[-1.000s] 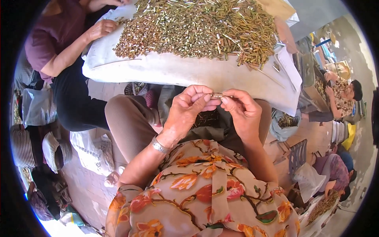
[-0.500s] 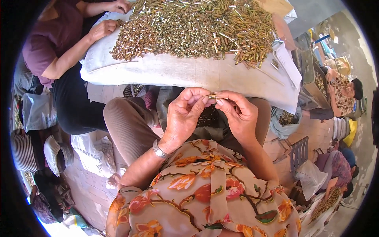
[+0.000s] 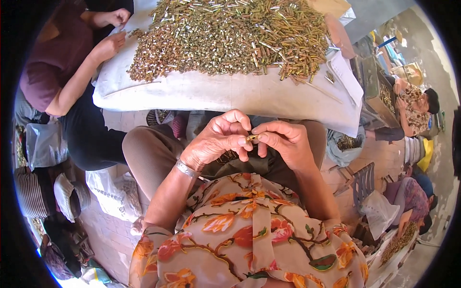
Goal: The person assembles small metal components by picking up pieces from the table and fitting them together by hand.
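Observation:
Over my lap, between my two hands, is a small brass-coloured metal tube, partly covered by the fingers. My left hand pinches its left end with thumb and fingertips. The thumb and forefinger of my right hand close on the other end. Just beyond my knees stands a table under a white cloth. On it lies a big heap of small metal parts: short nut-like pieces to the left, longer gold-coloured cylinders to the right.
At the left sits a co-worker, whose hand is at the heap's edge. A thin stick and white paper lie on the table's right side. A bag of metal parts stands right of my knee; a white plastic bag is at left.
Both my hands have come lower and closer to my body. The left hand's fingers have turned around the tube, which now sits more tilted. The co-worker's hands have shifted left.

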`<action>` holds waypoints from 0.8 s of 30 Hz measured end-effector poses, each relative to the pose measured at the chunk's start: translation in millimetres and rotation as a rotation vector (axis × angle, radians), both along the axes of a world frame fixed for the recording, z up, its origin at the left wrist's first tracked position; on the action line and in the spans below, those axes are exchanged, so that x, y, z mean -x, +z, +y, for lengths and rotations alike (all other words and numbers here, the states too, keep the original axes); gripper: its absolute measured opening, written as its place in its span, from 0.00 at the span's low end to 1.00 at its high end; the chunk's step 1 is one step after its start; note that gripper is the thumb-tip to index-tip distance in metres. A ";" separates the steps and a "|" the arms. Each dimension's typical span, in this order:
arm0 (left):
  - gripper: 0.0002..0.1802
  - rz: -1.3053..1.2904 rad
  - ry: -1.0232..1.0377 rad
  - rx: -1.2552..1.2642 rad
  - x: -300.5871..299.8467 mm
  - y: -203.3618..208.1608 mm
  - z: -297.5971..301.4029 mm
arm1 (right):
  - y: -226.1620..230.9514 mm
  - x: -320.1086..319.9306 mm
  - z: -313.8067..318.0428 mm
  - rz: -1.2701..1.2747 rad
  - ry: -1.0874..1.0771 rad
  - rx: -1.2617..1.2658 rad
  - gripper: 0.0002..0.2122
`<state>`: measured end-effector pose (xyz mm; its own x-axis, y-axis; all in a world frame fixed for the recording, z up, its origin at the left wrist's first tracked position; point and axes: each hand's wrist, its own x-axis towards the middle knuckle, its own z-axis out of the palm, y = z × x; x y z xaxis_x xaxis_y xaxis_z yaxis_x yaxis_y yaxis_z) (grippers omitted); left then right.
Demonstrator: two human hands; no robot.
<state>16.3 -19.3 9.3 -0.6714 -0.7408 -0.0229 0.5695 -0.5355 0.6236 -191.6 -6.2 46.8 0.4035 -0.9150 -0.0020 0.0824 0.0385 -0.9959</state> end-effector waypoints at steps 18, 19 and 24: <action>0.07 0.244 0.113 -0.150 19.8 -41.7 -0.7 | -16.6 -19.8 5.2 0.014 -0.236 -0.016 0.09; 0.07 0.252 0.124 -0.155 20.5 -41.6 0.1 | -17.1 -20.9 5.9 0.022 -0.272 -0.003 0.09; 0.07 0.268 0.125 -0.168 19.4 -43.2 3.1 | -12.9 -20.3 3.3 -0.049 -0.201 -0.125 0.08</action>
<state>-3.1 -16.2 -34.0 -0.5742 -0.8186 0.0133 0.7689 -0.5337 0.3521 -171.3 -2.9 33.9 0.2155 -0.9708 -0.1055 0.1486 0.1394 -0.9790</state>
